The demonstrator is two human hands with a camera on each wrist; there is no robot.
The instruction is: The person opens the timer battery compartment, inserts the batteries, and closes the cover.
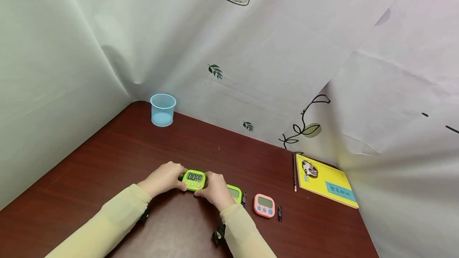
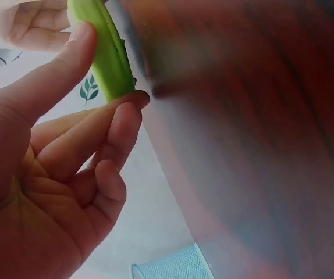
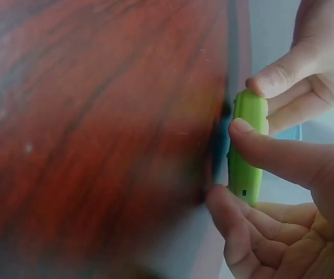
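Observation:
A green timer (image 1: 194,180) with a lit display of zeros and pink buttons is held between both hands in the head view. The left hand (image 1: 165,178) pinches its left side; in the left wrist view the thumb and fingers of the left hand (image 2: 62,133) grip the green timer (image 2: 106,52) by its edges. The right hand (image 1: 216,190) holds its right side, and in the right wrist view the right hand (image 3: 289,203) has its thumb on the green timer (image 3: 248,151) and fingers below.
Another green timer (image 1: 234,192) lies partly behind the right hand, beside a battery (image 1: 244,199). Further right are a pink timer (image 1: 264,206), another battery (image 1: 280,214), a pencil (image 1: 295,172) and a yellow book (image 1: 327,181). A blue basket (image 1: 163,110) stands at the back left.

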